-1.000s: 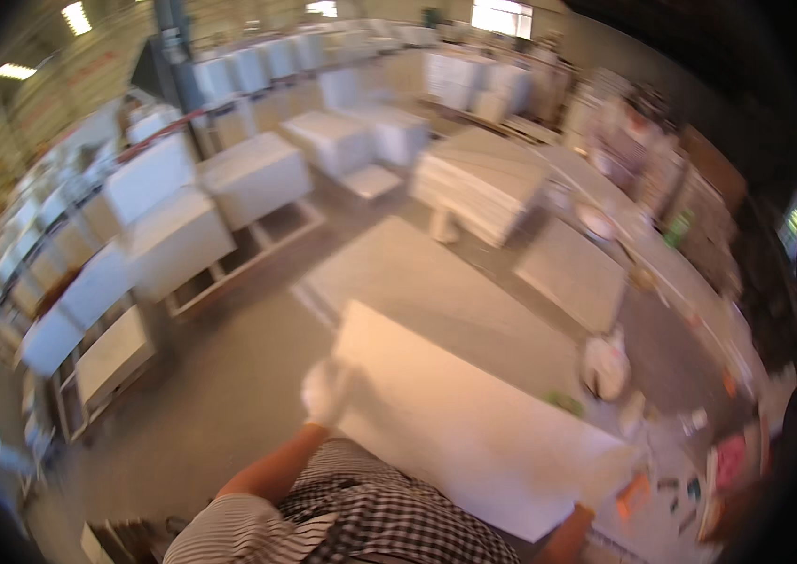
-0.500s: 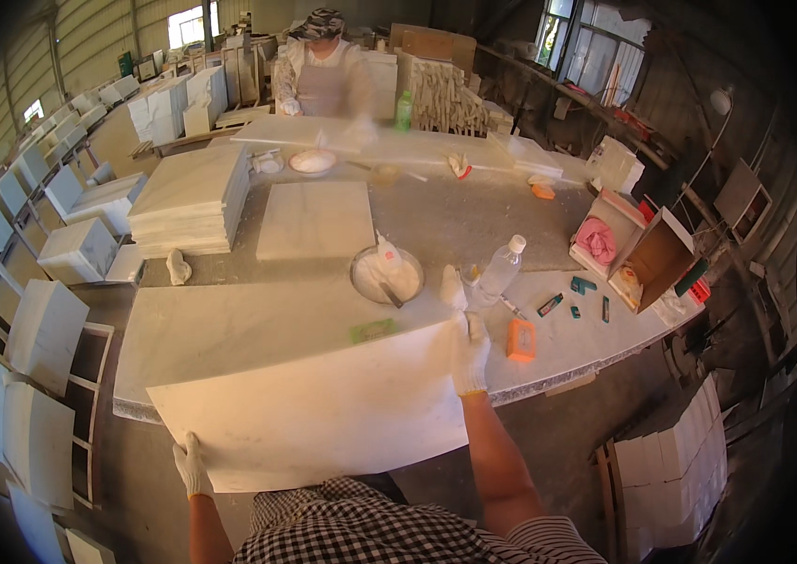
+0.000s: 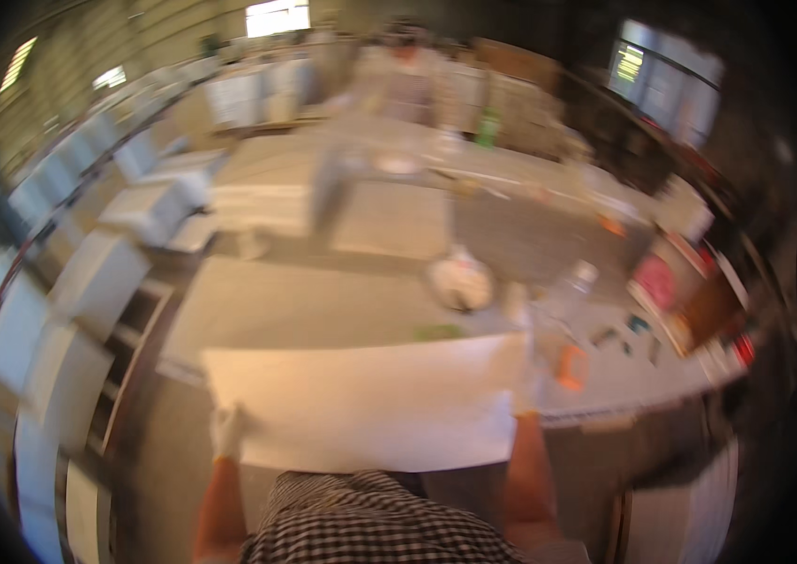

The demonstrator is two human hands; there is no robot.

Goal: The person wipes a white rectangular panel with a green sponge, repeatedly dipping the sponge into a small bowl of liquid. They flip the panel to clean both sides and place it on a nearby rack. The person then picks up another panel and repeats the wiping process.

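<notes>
Pretty smeary on my end, but the worktable (image 3: pixel 530 224) spread out just past the grip. To the right of the right hand (image 3: pixel 526 374) sat an orange box (image 3: pixel 571 368), with a clear bottle (image 3: pixel 569 289) beyond it, small dark and teal bits (image 3: pixel 638 324) further right, then an open carton (image 3: pixel 720 307) near the end. Ahead of the grip, nearer the right hand, I had a bowl (image 3: pixel 460 284), plus something green (image 3: pixel 438 332) closer in. Past the left hand (image 3: pixel 226 430): a slab stack (image 3: pixel 265 195), one flat slab (image 3: pixel 394 221) beside it.
</notes>
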